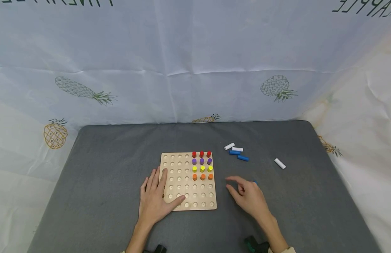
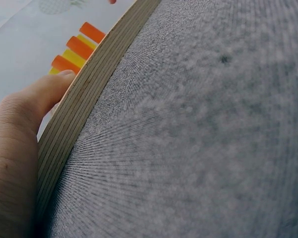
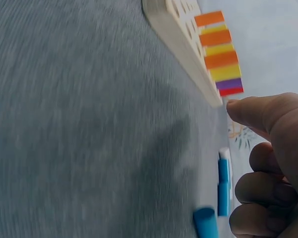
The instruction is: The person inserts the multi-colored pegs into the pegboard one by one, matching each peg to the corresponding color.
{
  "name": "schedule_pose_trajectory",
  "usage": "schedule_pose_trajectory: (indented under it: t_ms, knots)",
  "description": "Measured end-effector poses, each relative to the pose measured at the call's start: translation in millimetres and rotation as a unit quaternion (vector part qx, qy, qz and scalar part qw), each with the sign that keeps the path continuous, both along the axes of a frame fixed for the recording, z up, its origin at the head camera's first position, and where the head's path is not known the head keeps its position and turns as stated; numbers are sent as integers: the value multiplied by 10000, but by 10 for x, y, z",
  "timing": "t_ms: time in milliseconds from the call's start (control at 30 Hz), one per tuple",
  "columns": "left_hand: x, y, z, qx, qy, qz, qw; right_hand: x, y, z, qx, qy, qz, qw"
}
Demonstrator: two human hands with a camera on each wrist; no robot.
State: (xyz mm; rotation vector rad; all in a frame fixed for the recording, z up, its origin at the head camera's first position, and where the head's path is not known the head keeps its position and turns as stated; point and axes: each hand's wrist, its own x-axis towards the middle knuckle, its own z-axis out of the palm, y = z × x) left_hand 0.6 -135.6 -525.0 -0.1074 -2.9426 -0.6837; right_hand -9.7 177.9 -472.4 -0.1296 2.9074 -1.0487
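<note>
Closest in, there's some black wrist gear (image 1: 257, 245) at the bottom edge, then both hands. The left hand (image 1: 154, 205) is spread out loose, thumb and index lying over the left side of a square wooden pegboard (image 1: 183, 183), not clenched at all. The right hand (image 1: 250, 198) is off to the board's right with thumb and index apart and nothing between them, other fingers curled in. A nearby blue peg (image 3: 206, 224) sits right by those curled fingers; the hand hides most of it from above, so its long axis is tough to call.

The board is pale plywood, layers showing along the edge, with rounded corners and round shallow holes. Smooth cylinders stand upright at its far right: orange pegs (image 1: 203, 177), then yellow, purple and red, three each.

Key bit imo: beyond the right hand, slightly left, two blue pegs (image 1: 234, 152) lie nearly crosswise beside two white ones, way nearer that hand than the left. A lone white peg (image 1: 280, 163) slants farther right.

Underneath, grey woven cloth (image 1: 113, 196); behind, a creased pineapple-print sheet (image 1: 183, 42).
</note>
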Motion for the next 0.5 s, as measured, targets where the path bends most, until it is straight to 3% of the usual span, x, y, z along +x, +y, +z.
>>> schedule_pose_trajectory:
  t_ms: [500]
  knots:
    - [-3, -4, -4, 33, -27, 5, 10000, 105, 470, -68, 181, 103, 194, 9996]
